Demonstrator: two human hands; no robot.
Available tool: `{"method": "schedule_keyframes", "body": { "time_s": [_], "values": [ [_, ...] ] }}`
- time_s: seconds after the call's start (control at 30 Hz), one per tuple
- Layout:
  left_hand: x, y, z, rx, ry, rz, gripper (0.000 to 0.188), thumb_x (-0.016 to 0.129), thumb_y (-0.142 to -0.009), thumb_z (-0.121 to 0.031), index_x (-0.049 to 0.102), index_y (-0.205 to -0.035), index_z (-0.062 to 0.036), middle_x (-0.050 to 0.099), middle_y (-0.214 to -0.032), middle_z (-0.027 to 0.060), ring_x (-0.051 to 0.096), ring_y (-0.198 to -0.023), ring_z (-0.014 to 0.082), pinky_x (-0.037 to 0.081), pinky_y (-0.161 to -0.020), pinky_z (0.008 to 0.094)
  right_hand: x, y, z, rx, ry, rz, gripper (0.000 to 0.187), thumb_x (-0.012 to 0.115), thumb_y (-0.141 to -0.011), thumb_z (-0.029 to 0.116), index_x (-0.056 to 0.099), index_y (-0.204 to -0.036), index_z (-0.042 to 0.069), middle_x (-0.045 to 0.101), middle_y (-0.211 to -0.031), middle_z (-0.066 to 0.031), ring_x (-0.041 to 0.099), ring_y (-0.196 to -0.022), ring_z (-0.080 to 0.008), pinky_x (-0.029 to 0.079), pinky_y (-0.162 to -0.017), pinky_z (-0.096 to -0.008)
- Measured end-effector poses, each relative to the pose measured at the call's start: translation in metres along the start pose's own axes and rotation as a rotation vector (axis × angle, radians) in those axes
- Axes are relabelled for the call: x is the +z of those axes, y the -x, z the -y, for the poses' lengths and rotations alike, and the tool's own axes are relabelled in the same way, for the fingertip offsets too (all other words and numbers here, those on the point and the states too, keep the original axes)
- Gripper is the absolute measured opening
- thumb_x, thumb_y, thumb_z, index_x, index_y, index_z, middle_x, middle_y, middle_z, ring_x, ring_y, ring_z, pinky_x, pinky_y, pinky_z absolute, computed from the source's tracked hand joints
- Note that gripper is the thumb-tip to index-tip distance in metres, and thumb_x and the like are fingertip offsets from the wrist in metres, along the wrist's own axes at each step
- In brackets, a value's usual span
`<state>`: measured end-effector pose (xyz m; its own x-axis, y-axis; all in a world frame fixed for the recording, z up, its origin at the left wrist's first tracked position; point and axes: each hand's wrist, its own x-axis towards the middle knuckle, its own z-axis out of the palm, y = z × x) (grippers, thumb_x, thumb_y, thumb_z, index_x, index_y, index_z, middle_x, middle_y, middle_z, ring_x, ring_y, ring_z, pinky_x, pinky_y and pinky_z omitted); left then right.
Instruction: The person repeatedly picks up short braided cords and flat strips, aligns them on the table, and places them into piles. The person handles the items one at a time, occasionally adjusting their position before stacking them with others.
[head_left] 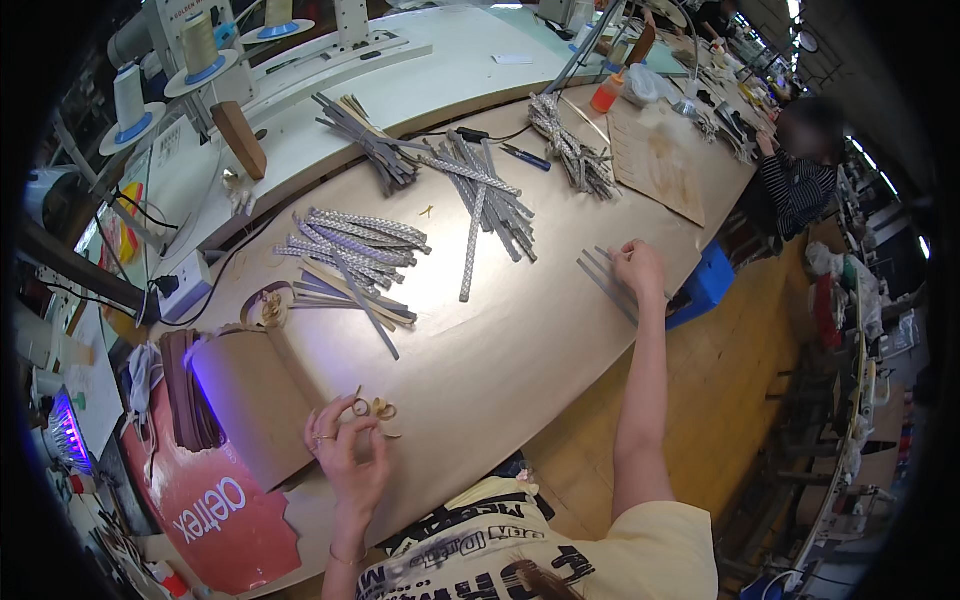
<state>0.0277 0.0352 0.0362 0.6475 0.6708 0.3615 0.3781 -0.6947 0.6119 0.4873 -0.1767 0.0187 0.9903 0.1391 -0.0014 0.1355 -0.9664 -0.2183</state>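
Observation:
My right hand (pixel 640 268) is closed at the right edge of the table, its fingers pressed on thin grey strips (pixel 608 286). Several of these strips lie side by side under and beside it. How many the fingers grip is hidden. Toward the near left, my left hand (pixel 350 455) hovers with fingers curved and apart, next to small curled tan scraps (pixel 374 408). Nothing shows between its fingers. Ahead lie a bundle of silver braided straps (pixel 360 240), a mixed bundle of grey and tan strips (pixel 350 295), and another pile of grey and braided strips (pixel 490 200).
Brown cardboard (pixel 255 405) stands beside my left hand, next to dark brown strips (pixel 187 390). Farther off are a blue pen (pixel 526 157), knotted braided straps (pixel 570 145), a board (pixel 655 165) and an orange bottle (pixel 606 94). Another person (pixel 805 165) sits far right.

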Motion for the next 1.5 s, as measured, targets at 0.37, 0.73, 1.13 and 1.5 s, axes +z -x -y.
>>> {"method": "schedule_keyframes", "body": {
  "time_s": [0.37,0.73,1.13,1.5],
  "values": [
    [-0.002,0.003,-0.006,-0.023,0.005,-0.001,0.015,0.069,-0.078,-0.003,0.065,-0.090,-0.0096,0.062,-0.121,0.0089,0.055,-0.117,0.0270,0.028,-0.110,0.0464,-0.006,-0.019,0.000,-0.103,0.011,0.152,0.033,0.073,-0.082,0.039,0.071,-0.081,0.006,0.074,-0.086,-0.0126,0.070,-0.085,-0.0304,0.053,-0.076,-0.0423],
    [0.008,0.012,-0.018,-0.005,0.110,0.137,0.014,0.069,-0.078,-0.003,0.065,-0.089,-0.0102,0.061,-0.121,0.0090,0.055,-0.119,0.0283,0.029,-0.109,0.0477,-0.018,0.117,-0.028,0.075,-0.506,0.157,0.035,0.069,-0.087,0.037,0.070,-0.081,0.003,0.063,-0.064,-0.0060,0.062,-0.065,-0.0151,0.049,-0.063,-0.0316],
    [0.009,0.015,-0.029,0.071,0.105,0.171,0.015,0.070,-0.076,-0.004,0.066,-0.088,-0.0119,0.060,-0.123,0.0094,0.056,-0.118,0.0279,0.029,-0.107,0.0466,-0.018,0.142,0.021,0.306,-0.281,0.159,0.043,0.074,-0.079,0.050,0.069,-0.068,0.009,0.070,-0.070,-0.0073,0.068,-0.069,-0.0254,0.053,-0.070,-0.0379],
    [0.006,0.010,-0.029,0.064,0.075,0.177,0.017,0.073,-0.076,-0.008,0.065,-0.091,-0.0119,0.062,-0.121,0.0089,0.056,-0.118,0.0263,0.026,-0.109,0.0466,-0.020,0.149,0.023,0.250,0.178,-0.033,0.047,0.077,-0.076,0.052,0.069,-0.084,0.006,0.070,-0.090,-0.0160,0.067,-0.090,-0.0304,0.052,-0.071,-0.0422]
  ]
}}
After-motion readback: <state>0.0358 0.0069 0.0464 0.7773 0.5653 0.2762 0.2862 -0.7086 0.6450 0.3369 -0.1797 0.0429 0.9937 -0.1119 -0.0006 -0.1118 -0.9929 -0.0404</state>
